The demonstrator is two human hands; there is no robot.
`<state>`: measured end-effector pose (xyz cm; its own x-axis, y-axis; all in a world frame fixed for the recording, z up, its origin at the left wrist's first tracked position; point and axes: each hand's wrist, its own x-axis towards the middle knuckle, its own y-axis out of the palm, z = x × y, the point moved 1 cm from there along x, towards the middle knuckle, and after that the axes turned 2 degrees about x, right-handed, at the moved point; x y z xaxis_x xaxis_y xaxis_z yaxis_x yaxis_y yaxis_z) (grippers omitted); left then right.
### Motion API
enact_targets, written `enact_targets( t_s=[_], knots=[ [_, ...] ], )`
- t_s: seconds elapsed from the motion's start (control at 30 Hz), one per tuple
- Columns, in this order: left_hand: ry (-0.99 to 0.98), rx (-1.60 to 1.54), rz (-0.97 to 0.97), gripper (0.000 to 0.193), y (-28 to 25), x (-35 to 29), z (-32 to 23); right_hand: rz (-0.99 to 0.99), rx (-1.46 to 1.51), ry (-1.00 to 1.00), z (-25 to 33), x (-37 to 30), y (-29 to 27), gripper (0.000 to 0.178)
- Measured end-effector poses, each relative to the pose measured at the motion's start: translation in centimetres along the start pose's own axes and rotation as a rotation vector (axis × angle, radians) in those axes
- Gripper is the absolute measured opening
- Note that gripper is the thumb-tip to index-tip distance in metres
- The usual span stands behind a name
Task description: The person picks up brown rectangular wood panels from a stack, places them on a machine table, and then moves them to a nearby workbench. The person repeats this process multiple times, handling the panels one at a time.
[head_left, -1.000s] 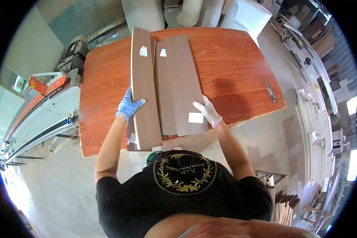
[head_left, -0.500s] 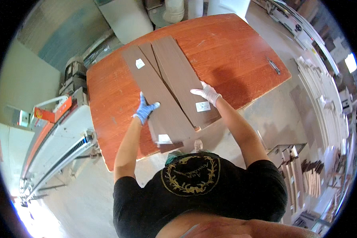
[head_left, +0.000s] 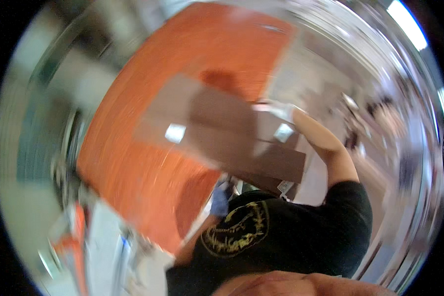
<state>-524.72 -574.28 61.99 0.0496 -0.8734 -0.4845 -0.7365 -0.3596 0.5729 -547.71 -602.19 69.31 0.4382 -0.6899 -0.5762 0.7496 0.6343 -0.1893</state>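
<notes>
The picture is strongly smeared by motion. Two long brown boards with small white labels are lifted at a slant above the red-orange table. My right hand, in a white glove, grips their upper right edge. My left hand, in a blue glove, holds them from below at the near end, partly hidden by the boards and my black shirt.
A white and orange machine stands at the lower left beside the table. Pale floor and blurred workshop fittings lie to the right. A bright strip light shows at the top right.
The boards, flat on the table before, have been raised off it and swung to the right. The view has turned sharply and gone blurred.
</notes>
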Motion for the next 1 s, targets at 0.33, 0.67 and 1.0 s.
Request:
enact_targets(
  t_s=[0.33, 0.67, 1.0],
  knots=[
    [-0.331, 0.33, 0.076, 0.061, -7.9, 3.5, -3.7, 0.007, -0.12, 0.089, -7.9, -1.5, 0.0, 0.091],
    [-0.524, 0.53, 0.48, 0.057, 12.7, 13.8, 7.0, -0.334, -0.059, 0.06, -19.1, -13.6, -9.6, 0.095],
    [-0.798, 0.726, 1.003, 0.055, 40.0, 13.8, 27.3, -1.195, 0.688, 0.071, -33.8, -40.8, -7.9, 0.082]
  ],
)
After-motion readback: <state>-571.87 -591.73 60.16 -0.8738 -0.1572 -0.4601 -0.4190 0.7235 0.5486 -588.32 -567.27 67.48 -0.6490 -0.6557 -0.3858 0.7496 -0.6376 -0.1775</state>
